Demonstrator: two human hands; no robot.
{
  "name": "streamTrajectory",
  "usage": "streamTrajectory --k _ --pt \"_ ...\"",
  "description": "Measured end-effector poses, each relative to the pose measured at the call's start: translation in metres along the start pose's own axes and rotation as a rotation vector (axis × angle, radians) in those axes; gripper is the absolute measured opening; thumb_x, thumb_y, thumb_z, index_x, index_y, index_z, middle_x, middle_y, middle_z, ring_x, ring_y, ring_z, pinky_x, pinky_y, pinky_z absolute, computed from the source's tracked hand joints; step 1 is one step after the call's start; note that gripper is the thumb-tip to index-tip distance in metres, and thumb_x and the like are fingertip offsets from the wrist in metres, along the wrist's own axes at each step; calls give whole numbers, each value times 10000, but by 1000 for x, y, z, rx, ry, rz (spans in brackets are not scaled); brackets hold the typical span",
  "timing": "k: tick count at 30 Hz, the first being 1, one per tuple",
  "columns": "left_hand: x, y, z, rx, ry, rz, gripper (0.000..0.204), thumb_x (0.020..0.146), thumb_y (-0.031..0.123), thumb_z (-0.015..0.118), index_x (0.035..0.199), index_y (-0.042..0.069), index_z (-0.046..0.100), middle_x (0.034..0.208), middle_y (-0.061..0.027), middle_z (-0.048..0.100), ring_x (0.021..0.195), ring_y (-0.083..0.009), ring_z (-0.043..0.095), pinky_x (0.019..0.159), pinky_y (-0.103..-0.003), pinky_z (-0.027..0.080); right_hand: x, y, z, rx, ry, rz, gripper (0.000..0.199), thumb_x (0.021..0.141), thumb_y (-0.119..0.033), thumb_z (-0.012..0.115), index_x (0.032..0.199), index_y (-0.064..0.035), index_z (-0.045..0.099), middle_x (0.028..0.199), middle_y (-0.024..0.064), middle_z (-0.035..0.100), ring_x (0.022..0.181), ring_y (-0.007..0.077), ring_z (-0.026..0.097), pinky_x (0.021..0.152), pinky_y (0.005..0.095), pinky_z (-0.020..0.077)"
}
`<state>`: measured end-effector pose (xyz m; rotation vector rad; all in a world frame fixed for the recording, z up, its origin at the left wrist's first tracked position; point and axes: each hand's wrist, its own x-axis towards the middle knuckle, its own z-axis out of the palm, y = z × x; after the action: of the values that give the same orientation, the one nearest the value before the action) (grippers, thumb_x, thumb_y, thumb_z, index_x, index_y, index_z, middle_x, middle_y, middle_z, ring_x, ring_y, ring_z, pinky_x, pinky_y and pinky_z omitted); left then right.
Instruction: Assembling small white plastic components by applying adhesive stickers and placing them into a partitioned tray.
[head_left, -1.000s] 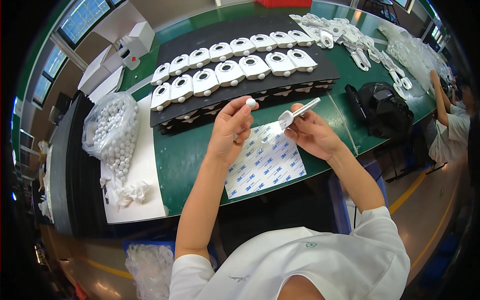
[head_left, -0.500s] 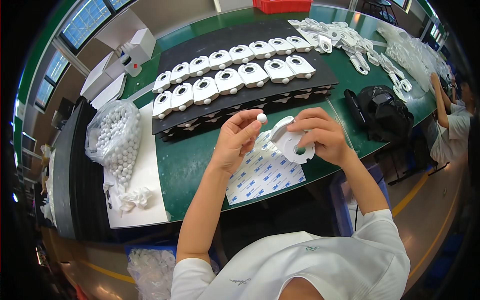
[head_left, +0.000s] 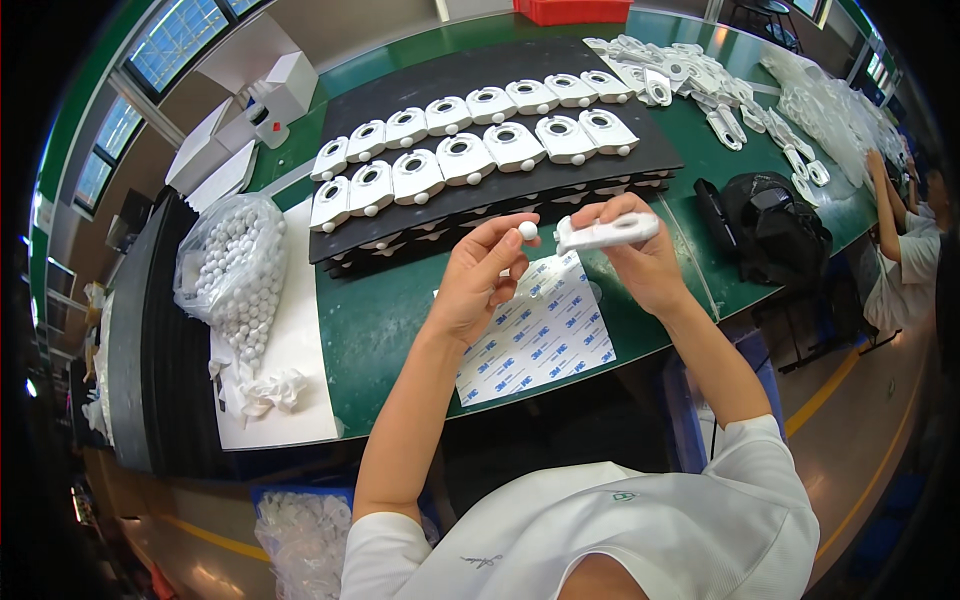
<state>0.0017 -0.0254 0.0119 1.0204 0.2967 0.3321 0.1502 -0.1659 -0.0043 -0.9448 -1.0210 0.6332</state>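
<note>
Far left I've got a clear bag of small white balls (head_left: pixel 232 268) lying on a white sheet (head_left: pixel 290 370), with some crumpled white plastic scraps (head_left: pixel 262 392) below it. Next over, a black foam tray (head_left: pixel 480 190) on the green bench (head_left: pixel 375 320) carries two rows of white plastic housings (head_left: pixel 465 150), each with a round opening. Left hand (head_left: pixel 480 285) is raised over the bench, thumb and forefinger pinched narrow on a single white ball (head_left: pixel 527 230); the other fingers curl loosely. Below the hands lies a printed adhesive backing sheet (head_left: pixel 535 335). Right hand (head_left: pixel 640 255) is closed around one white housing (head_left: pixel 605 232), held edge-on just beside the ball, not quite touching as far as I can tell. Further right: a black bag (head_left: pixel 775 225), loose white parts (head_left: pixel 720 90) piled at the bench's far end, and another person's arm (head_left: pixel 885 200) at the edge. Risks as I read it: the ball sits only on fingertips, so a slip drops it, and it rolls off the bench or under the tray. The housing is tilted away from me, so I can't see its seat; a misaligned press could pop the ball out.
</note>
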Motion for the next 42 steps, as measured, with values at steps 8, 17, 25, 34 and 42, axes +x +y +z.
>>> streamTrajectory --k 8,17,25,34,42 --pt "0 -3 -2 88 10 32 341 799 92 633 1124 48 542 905 -33 619 603 -18 461 402 -122 282 -1 6 1 292 45 190 142 897 -71 469 1037 -92 460 1068 92 564 1009 183 546 887 340 452" --pt "2 -7 -6 200 42 63 290 715 30 700 988 39 604 773 3 582 575 -6 456 412 -132 282 -3 8 1 238 43 238 154 893 -93 486 1044 -96 459 1054 99 565 1012 185 546 884 332 455" --pt "1 -5 -2 272 62 124 260 684 49 728 928 46 637 639 31 553 524 -14 435 437 -152 308 -4 8 3 180 76 279 164 893 -95 488 1053 -77 455 1037 97 568 985 176 559 868 321 460" --pt "3 -10 -3 323 70 280 247 616 -24 737 837 49 654 837 5 603 641 -35 463 602 -167 395 -3 6 4 152 78 301 221 888 -102 505 1103 -67 466 1025 65 574 968 171 567 846 317 470" --pt "-1 -3 4 528 86 254 312 571 -10 772 855 62 666 790 9 601 656 -53 464 603 -181 392 -4 5 3 103 88 340 243 886 -101 514 1122 -61 473 1027 59 571 945 159 574 818 295 476"
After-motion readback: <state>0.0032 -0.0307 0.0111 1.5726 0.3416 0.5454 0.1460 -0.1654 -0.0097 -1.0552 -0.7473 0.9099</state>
